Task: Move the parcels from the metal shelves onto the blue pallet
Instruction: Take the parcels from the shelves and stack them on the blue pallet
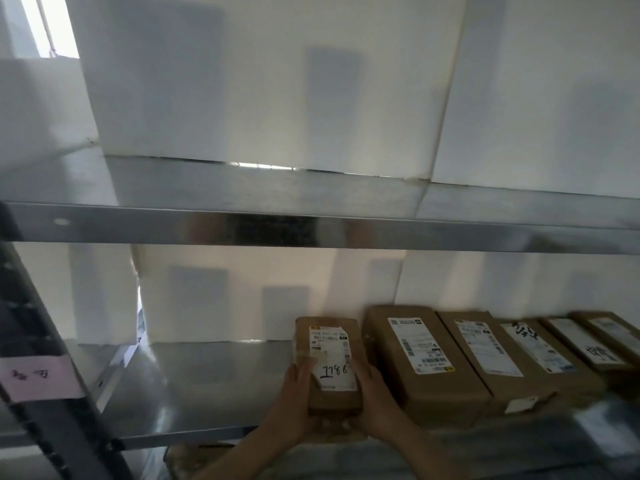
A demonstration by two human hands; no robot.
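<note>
A small brown cardboard parcel (329, 362) with a white label marked "1786" lies on the lower metal shelf (194, 386). My left hand (294, 400) grips its left side and my right hand (375, 400) grips its right side, near the front edge. To its right, a row of several brown parcels (426, 362) with white labels lies side by side on the same shelf. The blue pallet is not in view.
The upper metal shelf (311, 188) holds no parcels. White panels (263, 81) back both shelves. A dark upright post (41, 393) with a pink handwritten tag (38, 375) stands at the left.
</note>
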